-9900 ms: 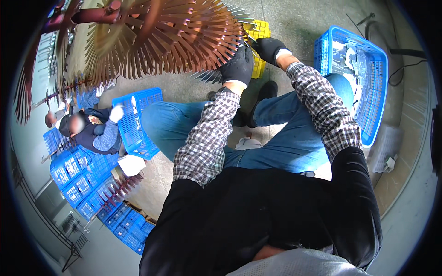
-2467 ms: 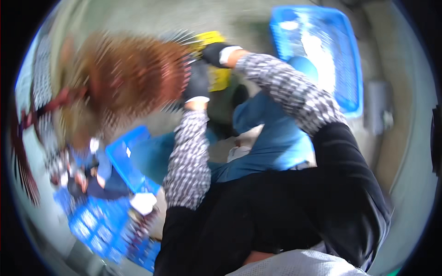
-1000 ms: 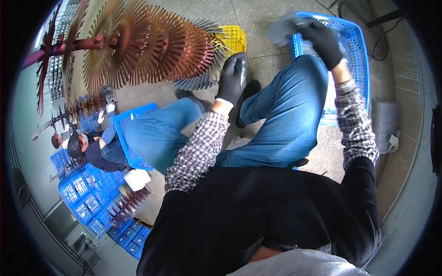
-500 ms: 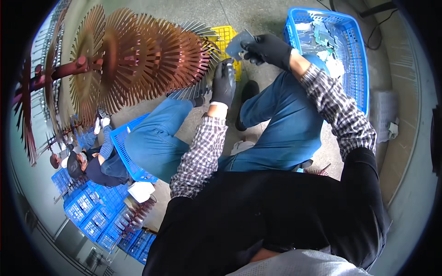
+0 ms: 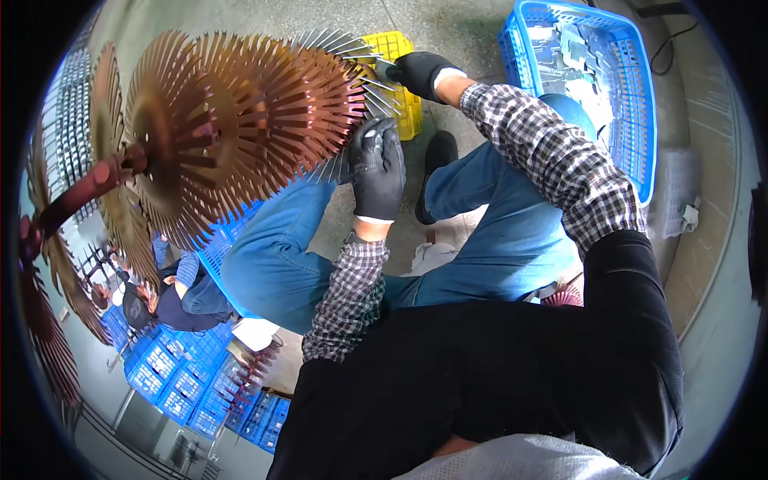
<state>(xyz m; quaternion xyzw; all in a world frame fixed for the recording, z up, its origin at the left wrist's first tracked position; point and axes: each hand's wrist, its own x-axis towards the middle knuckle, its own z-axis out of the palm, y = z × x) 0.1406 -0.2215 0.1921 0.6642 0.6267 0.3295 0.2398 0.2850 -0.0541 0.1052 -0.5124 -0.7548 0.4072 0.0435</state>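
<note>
A large reddish-brown rack [image 5: 264,120] reaches in from the left, its many slotted discs set along one rod. Silvery prongs or plates fan out around its near end. My right hand [image 5: 424,74], in a black glove, pinches a thin grey plate [image 5: 386,70] at the upper edge of that end. Part of the plate is hidden by the fingers and prongs. Below, my left hand [image 5: 378,172], also black-gloved, is closed with its fingers curled against the rack's lower edge. Whatever those fingers hold is hidden.
Flat plates lie in a blue basket [image 5: 645,104] at right. Behind my hands, a yellow crate [image 5: 410,120] stands on the floor. Stacked blue crates [image 5: 164,372] and a seated person [image 5: 188,300] are at lower left. My knees are beneath the rack.
My right hand has moved left with the plate, from open space to the rack's end. My left hand has shifted slightly down and left. The rack appears larger and lower in view.
</note>
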